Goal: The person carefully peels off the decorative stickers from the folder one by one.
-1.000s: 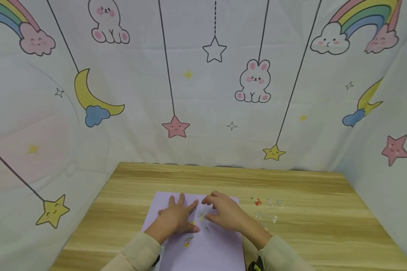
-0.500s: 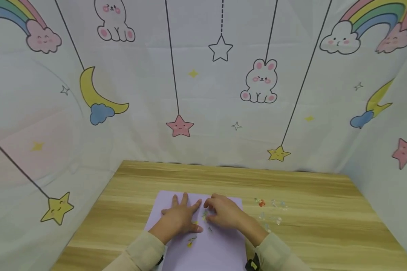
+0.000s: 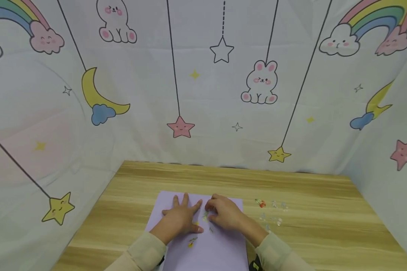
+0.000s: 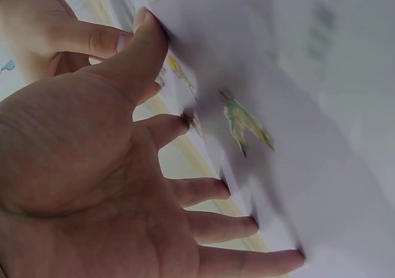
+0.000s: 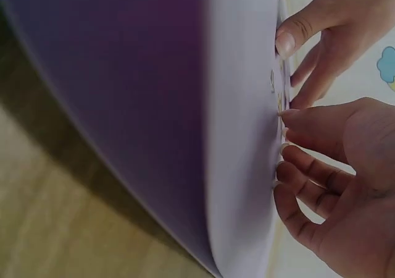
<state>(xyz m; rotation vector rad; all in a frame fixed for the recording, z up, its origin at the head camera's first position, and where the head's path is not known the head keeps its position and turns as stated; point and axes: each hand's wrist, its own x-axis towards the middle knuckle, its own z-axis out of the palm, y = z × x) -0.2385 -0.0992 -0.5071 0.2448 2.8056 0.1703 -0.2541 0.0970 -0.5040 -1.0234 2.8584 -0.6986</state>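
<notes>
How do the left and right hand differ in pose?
The left hand spreads its fingers wide; the right hand keeps its fingers bent and closer together. The left hand points mostly toward the far edge of the paper; the right hand slants leftward. Both touch the paper.

The lilac paper [image 3: 207, 254] looks smooth and matt.

Lilac sheet [image 3: 207, 256], yellow and green flower [image 3: 191, 244], brown-streaked tan tabletop [image 3: 308, 210]
</notes>
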